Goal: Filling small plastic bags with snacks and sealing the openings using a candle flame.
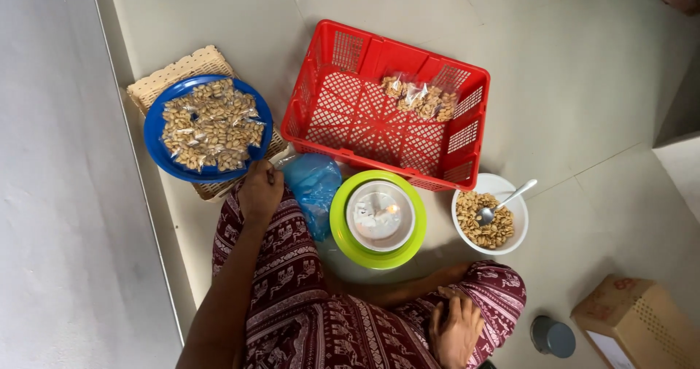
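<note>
My left hand [261, 190] reaches to the near rim of a blue plate [154, 132] heaped with small clear packets of peanuts [211, 125]. Its fingers are curled at the rim, and a bit of clear plastic [281, 162] shows beside them; whether they grip it is hidden. My right hand [456, 332] lies flat on my right knee, fingers apart, holding nothing. In front of me a steel bowl [379, 214] with a small flame in it sits on a green plate [343, 230].
A red plastic basket [350, 114] holds a few peanut packets [419, 99]. A white bowl [503, 188] of loose peanuts with a spoon [510, 197] stands at the right. A blue plastic bag [315, 187], a woven tray [182, 70], a cardboard box [642, 318] and a grey cup [552, 336] lie around.
</note>
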